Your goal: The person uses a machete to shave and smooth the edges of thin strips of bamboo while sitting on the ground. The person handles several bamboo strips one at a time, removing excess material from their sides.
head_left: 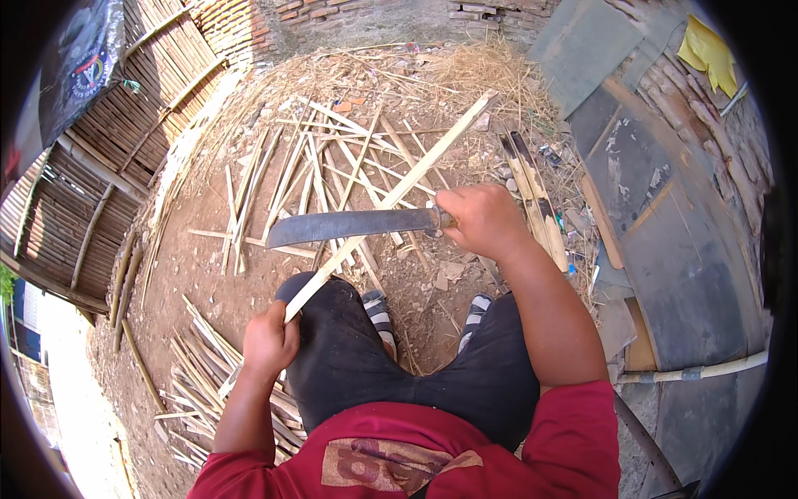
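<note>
My right hand [482, 218] is closed round the handle of a machete [357, 224], whose broad dark blade points to the left. In my left hand [270, 339] is the near end of a long pale bamboo strip [420, 170], which slants up and away to the right. The blade lies across this strip about midway along it; whether the edge touches the wood I cannot tell. Beyond the blade, many loose bamboo strips [293, 179] lie crisscrossed on the dirt. A second heap of strips [199, 374] sits by my left forearm.
Partly blackened bamboo pieces [536, 204] lie on the ground to the right. Large dark boards [665, 249] and a pale pole [706, 372] are along the right side. A woven bamboo panel [91, 191] stands at the left, a brick wall [357, 21] at the back. My legs [366, 366] are below the blade.
</note>
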The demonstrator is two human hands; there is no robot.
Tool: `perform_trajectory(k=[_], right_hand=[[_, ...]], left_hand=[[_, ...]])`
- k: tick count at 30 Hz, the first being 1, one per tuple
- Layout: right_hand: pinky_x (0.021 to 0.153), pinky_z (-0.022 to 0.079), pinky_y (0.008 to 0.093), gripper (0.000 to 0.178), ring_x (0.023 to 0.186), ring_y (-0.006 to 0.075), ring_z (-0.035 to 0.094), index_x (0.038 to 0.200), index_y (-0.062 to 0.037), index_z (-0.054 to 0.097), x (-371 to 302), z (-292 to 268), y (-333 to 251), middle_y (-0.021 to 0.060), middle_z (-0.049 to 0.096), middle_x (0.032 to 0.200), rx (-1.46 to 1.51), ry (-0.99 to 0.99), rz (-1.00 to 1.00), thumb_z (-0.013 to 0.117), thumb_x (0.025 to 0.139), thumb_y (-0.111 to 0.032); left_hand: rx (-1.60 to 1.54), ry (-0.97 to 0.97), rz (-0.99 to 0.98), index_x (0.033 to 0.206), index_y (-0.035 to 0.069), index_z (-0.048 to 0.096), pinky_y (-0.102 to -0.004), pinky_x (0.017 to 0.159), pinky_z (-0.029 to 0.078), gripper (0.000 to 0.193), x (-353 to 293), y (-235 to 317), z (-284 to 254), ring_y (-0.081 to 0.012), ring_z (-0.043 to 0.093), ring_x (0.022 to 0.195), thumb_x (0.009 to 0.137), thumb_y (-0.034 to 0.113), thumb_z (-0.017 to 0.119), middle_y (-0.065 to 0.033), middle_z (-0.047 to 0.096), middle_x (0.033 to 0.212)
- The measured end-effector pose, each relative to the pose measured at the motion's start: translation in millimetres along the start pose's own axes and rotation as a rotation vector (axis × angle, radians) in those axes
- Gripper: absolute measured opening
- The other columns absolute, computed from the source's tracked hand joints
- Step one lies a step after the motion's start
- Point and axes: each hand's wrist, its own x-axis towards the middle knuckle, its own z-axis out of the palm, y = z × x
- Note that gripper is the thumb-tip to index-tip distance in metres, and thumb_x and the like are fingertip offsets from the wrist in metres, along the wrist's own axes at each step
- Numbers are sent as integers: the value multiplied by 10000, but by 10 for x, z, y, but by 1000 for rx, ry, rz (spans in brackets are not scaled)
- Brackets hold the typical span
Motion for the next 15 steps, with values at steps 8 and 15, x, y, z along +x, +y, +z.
perform_trajectory(k=[8,15], right_hand=[[703,521,477,318,815,381,678,978,-59,666,-123,-29,422,164,678,842,162,175,383,813,825,-296],[675,508,472,339,768,369,663,987,-72,660,-47,15,93,143,669,817,21,34,-3,833,812,-306]], left_hand=[[7,21,6,851,28,531,-546,592,477,159,-63,-124,-36,-492,619,658,947,131,605,-258,612,678],[-35,-8,-26,833,24,534,-546,603,483,178,-94,-20,-19,-498,624,674,945,140,608,-260,614,685]])
